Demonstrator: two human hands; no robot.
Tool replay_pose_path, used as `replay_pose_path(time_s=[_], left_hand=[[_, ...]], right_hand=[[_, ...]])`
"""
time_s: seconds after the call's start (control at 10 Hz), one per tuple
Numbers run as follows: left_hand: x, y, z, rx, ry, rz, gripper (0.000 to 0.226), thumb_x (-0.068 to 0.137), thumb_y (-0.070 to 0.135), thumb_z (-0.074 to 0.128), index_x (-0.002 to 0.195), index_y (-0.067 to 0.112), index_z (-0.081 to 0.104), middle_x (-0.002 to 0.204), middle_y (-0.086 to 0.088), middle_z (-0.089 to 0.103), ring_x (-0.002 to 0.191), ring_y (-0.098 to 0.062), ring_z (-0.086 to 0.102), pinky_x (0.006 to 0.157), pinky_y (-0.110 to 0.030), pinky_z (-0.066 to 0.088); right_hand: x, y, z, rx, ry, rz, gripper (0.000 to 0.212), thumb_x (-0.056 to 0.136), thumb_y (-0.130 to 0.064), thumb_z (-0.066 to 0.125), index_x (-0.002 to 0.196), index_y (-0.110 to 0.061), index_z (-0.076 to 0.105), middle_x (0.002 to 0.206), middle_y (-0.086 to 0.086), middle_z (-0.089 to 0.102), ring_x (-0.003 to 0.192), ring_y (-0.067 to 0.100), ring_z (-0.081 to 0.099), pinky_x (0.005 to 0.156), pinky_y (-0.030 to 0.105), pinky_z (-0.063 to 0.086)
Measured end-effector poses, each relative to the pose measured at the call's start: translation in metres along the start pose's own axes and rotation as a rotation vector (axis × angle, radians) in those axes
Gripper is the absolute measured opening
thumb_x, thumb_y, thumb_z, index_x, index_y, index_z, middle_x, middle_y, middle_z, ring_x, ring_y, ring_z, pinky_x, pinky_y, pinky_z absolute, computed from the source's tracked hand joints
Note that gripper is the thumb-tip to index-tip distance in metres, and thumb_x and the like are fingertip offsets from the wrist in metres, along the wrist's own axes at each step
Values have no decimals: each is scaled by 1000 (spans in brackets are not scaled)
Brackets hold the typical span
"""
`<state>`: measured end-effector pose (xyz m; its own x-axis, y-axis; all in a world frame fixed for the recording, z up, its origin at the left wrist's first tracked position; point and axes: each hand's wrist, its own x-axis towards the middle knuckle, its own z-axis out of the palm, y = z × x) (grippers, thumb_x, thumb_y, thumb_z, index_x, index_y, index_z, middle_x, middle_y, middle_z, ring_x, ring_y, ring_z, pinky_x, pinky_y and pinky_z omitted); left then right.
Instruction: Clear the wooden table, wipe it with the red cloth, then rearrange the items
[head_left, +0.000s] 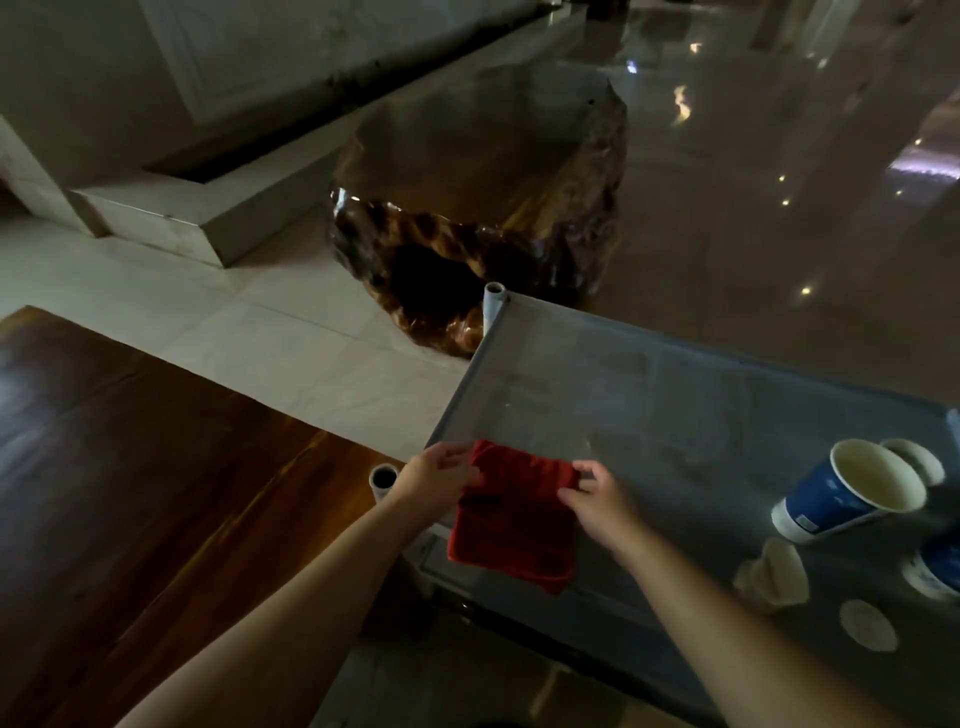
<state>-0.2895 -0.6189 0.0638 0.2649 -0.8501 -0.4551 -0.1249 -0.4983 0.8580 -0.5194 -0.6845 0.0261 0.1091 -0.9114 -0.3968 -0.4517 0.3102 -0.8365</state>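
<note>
Holding red cloth (514, 514) at grey cart (675, 415) corner, both hands.

Wooden table (130, 467) bare, far left. Left hand (436, 480) and right hand (602, 501) each pinch a top corner; cloth hangs folded over the cart edge. Tipped blue cup (852, 491), white lids right. Stump table (483, 197) beyond.

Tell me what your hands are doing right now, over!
Left hand and right hand both pinching the red cloth, folded, on the grey cart top. Wooden table ahead, bare. Blue cup tipped at cart's right, clear of hands.
</note>
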Motion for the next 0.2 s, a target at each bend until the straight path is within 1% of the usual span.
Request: replay_pose_path(time_s=[0.1,0.2], left_hand=[[-26,-4,-19,32,20,10,33,88,30,72,118,34,59,112,14,62,100,-5,63,81,-25,54],[-61,-12,-43,-22,44,61,37,92,31,69,127,33,58,119,12,61,105,-7,63,85,-27,56]], right_hand=[[-14,-2,6,-78,42,-88,45,84,7,72,125,-8,59,114,12,61,83,9,58,80,28,44],[-32,-9,12,-74,-25,-126,45,87,4,73,126,-13,57,120,9,53,97,18,58,84,32,48]])
